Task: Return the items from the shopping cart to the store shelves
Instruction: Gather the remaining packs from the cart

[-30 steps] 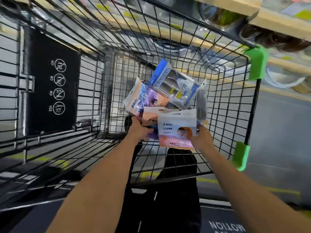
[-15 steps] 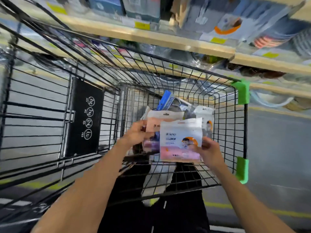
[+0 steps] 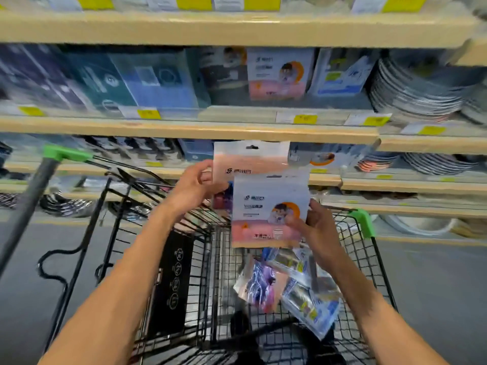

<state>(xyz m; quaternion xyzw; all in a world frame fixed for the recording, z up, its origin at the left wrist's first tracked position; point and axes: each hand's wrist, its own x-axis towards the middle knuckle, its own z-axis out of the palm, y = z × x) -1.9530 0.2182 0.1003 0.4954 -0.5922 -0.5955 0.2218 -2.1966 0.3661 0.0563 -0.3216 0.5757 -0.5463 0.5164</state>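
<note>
My right hand (image 3: 317,227) pinches a white and pink flat packet with an orange circle (image 3: 268,214) by its right edge, thumb in front, fingers closed behind. My left hand (image 3: 193,188) grips a second white and peach packet (image 3: 250,159) by its left edge, just behind the first. Below them, the black wire shopping cart (image 3: 363,256) holds a purple lightning-print pouch (image 3: 257,288) and blue-edged clear packs (image 3: 308,304). Beyond, the wooden store shelves (image 3: 184,127) carry a matching packet (image 3: 279,75); yellow price tags are blurred and unreadable
</note>
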